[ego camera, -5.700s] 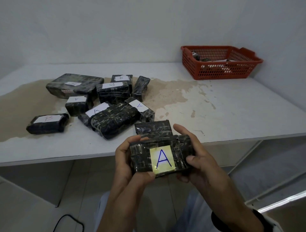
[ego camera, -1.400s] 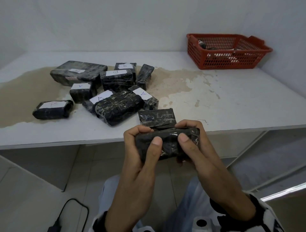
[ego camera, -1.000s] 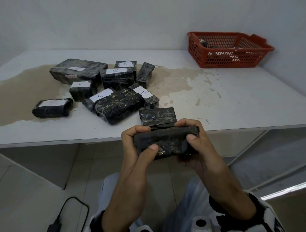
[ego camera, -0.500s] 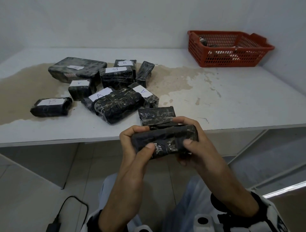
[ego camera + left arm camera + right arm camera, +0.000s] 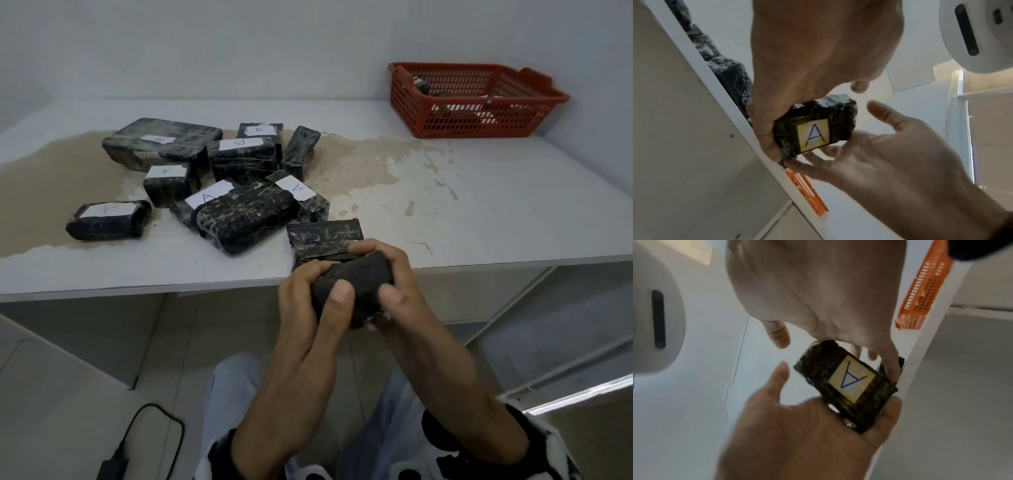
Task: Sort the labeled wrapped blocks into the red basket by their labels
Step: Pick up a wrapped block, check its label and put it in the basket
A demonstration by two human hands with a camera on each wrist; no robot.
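Holding a small block wrapped in black plastic film [image 5: 356, 291] low in the centre of the head view, the left hand [image 5: 308, 308] and right hand [image 5: 397, 291] pinch its ends, probably to turn it. The red plastic mesh basket [image 5: 476, 116] sits upper right on the white stained table [image 5: 479, 192].

From the left wrist, mid-frame, its yellow "A" label [image 5: 813, 134] faces down.

From the right wrist, the label shows inverted.
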